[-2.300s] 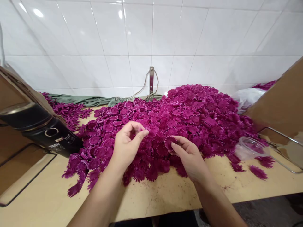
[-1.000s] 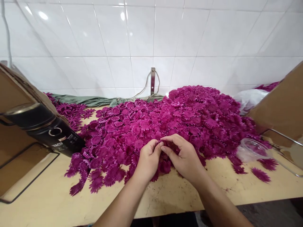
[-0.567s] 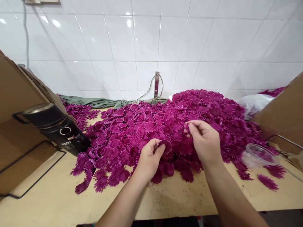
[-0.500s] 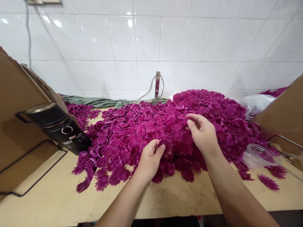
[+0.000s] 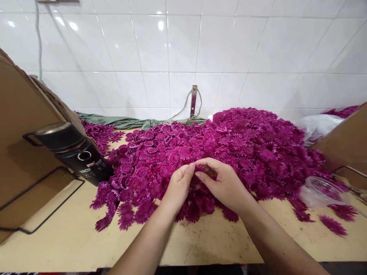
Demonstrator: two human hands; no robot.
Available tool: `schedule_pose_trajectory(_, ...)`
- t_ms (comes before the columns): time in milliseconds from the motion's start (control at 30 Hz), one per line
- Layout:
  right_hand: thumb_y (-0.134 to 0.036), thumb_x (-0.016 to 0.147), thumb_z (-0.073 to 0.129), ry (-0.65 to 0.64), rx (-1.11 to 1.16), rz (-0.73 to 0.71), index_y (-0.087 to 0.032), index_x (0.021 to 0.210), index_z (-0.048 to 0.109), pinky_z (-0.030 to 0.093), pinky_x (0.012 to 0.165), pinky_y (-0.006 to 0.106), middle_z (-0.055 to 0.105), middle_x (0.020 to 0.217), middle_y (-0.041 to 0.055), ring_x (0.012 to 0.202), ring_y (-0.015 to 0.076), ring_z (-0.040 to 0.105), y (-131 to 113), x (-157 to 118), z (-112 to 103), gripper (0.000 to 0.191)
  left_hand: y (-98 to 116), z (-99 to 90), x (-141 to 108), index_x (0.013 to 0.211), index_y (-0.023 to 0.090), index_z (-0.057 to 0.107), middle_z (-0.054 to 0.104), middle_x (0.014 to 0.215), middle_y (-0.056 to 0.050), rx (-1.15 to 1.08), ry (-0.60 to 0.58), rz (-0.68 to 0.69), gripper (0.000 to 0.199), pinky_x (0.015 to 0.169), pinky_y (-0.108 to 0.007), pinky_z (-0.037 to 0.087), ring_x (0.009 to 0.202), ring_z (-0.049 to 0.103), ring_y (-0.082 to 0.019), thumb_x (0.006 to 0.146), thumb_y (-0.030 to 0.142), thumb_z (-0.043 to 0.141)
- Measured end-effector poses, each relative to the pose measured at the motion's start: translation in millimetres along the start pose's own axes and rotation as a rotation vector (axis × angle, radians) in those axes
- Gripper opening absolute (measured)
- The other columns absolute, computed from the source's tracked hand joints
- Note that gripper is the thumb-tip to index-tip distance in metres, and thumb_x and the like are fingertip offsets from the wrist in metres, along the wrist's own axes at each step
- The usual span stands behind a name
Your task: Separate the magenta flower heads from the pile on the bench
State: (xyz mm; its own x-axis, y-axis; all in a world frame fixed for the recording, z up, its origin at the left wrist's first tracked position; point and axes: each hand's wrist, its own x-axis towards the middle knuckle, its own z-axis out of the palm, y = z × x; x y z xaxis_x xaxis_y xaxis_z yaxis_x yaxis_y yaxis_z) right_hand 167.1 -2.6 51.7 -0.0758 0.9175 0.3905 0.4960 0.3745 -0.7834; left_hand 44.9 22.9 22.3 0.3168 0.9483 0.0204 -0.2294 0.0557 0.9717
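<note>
Magenta flower pieces [image 5: 246, 149] lie heaped across the middle of the table [image 5: 212, 244], spreading back almost to the white tiled wall [image 5: 229, 42]. At your far left is an open cardboard box [image 5: 20, 107] with a black wire frame [image 5: 57, 206] at its foot. Just beside it is a black bottle [image 5: 83, 156], slanting in your view, the heap's edge right by its base. Behind the bottle are star-shaped magenta pieces [image 5: 100, 135], with a green cloth [image 5: 114, 121] along the wall.

Your left hand [image 5: 179, 183] is over the front of the heap, thumb and forefinger pressed together, pinching a flower piece [image 5: 202, 169] that your fingers mostly hide. Straight beyond, a metal bracket [image 5: 194, 101] on the wall has a cord [image 5: 183, 109] looped about it. Your right hand [image 5: 222, 181] meets the left fingertip to fingertip; its forefinger arches over and its thumb comes from below, but you cannot tell whether they grip the piece.

Farther right, a white plastic bag [image 5: 321, 126] sits behind the heap, and a clear plastic container [image 5: 327, 191] rests tilted at its edge. Two loose flower pieces [image 5: 334, 225] lie near the container, with more cardboard [image 5: 341, 141] behind.
</note>
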Motion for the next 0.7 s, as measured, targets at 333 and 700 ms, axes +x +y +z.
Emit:
schedule_pose_trajectory(333, -0.022, 0.077, 0.053, 0.468, -0.228, 0.126, -0.015, 0.092, 0.065, 0.051, 0.07, 0.04, 0.068, 0.078, 0.0082, 0.072, 0.0227, 0.065, 25.3, 57.0, -27.8, 0.02, 8.0, 2.0, -11.8, 0.065, 0.019, 0.044, 0.042, 0.056, 0.006, 0.164, 0.029, 0.074, 0.03, 0.055, -0.023, 0.036, 0.053, 0.042, -0.009, 0.071, 0.044, 0.06)
schedule_pose_trajectory(700, -0.033, 0.075, 0.059, -0.202, 0.194, 0.069, -0.019, 0.088, 0.065, 0.054, 0.072, 0.035, 0.07, 0.083, 0.0054, 0.076, 0.0203, 0.066, -0.3, 26.4, 1.4, 0.02, 8.3, -5.5, 13.5, 0.057, 0.019, 0.04, 0.034, 0.055, 0.007, -0.009, 0.112, 0.12, 0.042, 0.052, -0.022, 0.028, 0.053, 0.029, -0.008, 0.066, 0.055, 0.06)
